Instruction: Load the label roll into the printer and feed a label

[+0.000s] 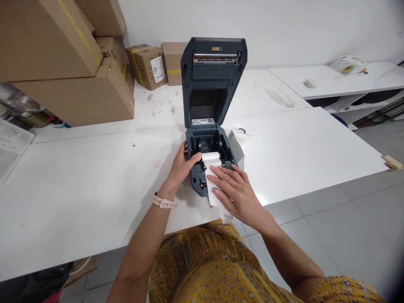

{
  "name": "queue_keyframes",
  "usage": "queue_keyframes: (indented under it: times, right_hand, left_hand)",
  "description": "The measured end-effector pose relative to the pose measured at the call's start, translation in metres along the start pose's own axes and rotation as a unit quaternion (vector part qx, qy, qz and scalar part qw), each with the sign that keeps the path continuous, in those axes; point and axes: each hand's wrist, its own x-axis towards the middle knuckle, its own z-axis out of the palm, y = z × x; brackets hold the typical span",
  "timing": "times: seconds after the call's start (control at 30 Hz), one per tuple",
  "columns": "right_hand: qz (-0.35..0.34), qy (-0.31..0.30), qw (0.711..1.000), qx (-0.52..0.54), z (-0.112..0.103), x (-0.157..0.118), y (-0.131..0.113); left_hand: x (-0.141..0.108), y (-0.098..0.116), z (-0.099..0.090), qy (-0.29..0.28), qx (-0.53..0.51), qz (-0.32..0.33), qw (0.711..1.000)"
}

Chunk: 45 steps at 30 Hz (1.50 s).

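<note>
A dark grey label printer (pixel 214 82) stands on the white table with its lid raised. Across its inside runs a white paper strip (pixel 216 204), which hangs over the front edge with a ragged end. My left hand (pixel 178 170) grips the printer's left wall, fingers outside and thumb over the rim beside the paper. Flat on the strip lies my right hand (pixel 235 193), its fingers stretched out. Part of the strip and the printer's right front are hidden under it. Two black roll holders (pixel 217 143) show behind the paper.
A white label roll (pixel 240 134) stands just right of the printer. Cardboard boxes (pixel 85 94) are stacked at the back left, with smaller ones (pixel 147 65) by the wall. Far right are a white roll (pixel 347 65) and a small round object (pixel 310 83). The table's front edge is near my body.
</note>
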Motion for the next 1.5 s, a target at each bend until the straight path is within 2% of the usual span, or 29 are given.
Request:
queue_keyframes:
  times: [0.2,0.3,0.37,0.4,0.47,0.5,0.57,0.6,0.63,0.7,0.73,0.8,0.83,0.9,1.0,1.1,1.13,1.23,1.3,1.4,1.5]
  right_hand:
    - [0.009,-0.022,0.999,0.029,-0.004,-0.008,0.002]
    - [0.011,-0.038,0.995,0.091,-0.017,-0.011,0.010]
    - [0.017,-0.014,0.988,0.150,-0.031,-0.003,0.023]
    - [0.021,0.024,0.985,0.171,-0.039,0.006,0.032]
    - [0.030,0.145,0.973,0.179,-0.055,0.038,0.053]
    - [0.028,0.208,0.962,0.172,-0.062,0.060,0.064]
    - [0.046,0.252,0.951,0.172,-0.072,0.113,0.087]
    - [0.056,0.242,0.949,0.194,-0.075,0.141,0.098]
    - [0.068,0.234,0.947,0.210,-0.078,0.169,0.108]
    - [0.086,0.204,0.950,0.221,-0.080,0.217,0.123]
    - [0.089,0.185,0.951,0.230,-0.080,0.235,0.127]
    - [0.097,0.155,0.952,0.245,-0.080,0.252,0.130]
    - [0.100,0.153,0.951,0.251,-0.079,0.251,0.128]
    - [0.091,0.181,0.947,0.250,-0.078,0.229,0.116]
    - [0.041,0.232,0.946,0.223,-0.074,0.164,0.088]
    - [-0.028,0.209,0.957,0.200,-0.061,0.091,0.060]
    - [-0.045,0.180,0.965,0.184,-0.055,0.070,0.053]
    - [-0.049,0.107,0.984,0.133,-0.032,0.022,0.041]
    - [-0.026,0.090,0.990,0.106,-0.017,0.004,0.038]
    - [0.008,0.101,0.991,0.084,-0.003,-0.008,0.035]
    - [0.024,0.115,0.988,0.100,0.001,-0.008,0.032]
  left_hand:
    - [-0.001,0.000,-0.001,-0.005,0.004,0.006,1.000]
    - [0.000,-0.001,-0.002,-0.007,0.006,-0.003,1.000]
    - [0.000,0.000,-0.003,-0.015,0.020,-0.015,1.000]
    - [-0.001,0.001,-0.003,-0.010,0.044,-0.017,0.999]
    - [-0.005,0.006,-0.002,0.037,0.129,0.013,0.991]
    - [-0.009,0.009,0.000,0.074,0.181,0.053,0.979]
    - [-0.023,0.016,0.007,0.117,0.260,0.164,0.944]
    - [-0.033,0.018,0.012,0.105,0.282,0.223,0.927]
    - [-0.043,0.020,0.017,0.062,0.294,0.272,0.914]
    - [-0.068,0.019,0.027,-0.059,0.322,0.318,0.890]
    - [-0.080,0.016,0.031,-0.096,0.338,0.337,0.873]
    - [-0.103,0.008,0.037,-0.112,0.364,0.382,0.842]
    - [-0.113,0.003,0.038,-0.107,0.375,0.401,0.829]
    - [-0.128,-0.005,0.040,-0.084,0.397,0.432,0.806]
    - [-0.141,-0.010,0.044,-0.041,0.415,0.463,0.782]
    - [-0.147,-0.012,0.052,-0.015,0.394,0.487,0.779]
    - [-0.148,-0.013,0.055,-0.010,0.383,0.492,0.782]
    - [-0.151,-0.015,0.063,-0.015,0.355,0.499,0.790]
    - [-0.152,-0.013,0.066,-0.033,0.334,0.503,0.797]
    - [-0.154,-0.007,0.068,-0.043,0.287,0.504,0.813]
    - [-0.160,-0.006,0.066,0.000,0.232,0.478,0.847]
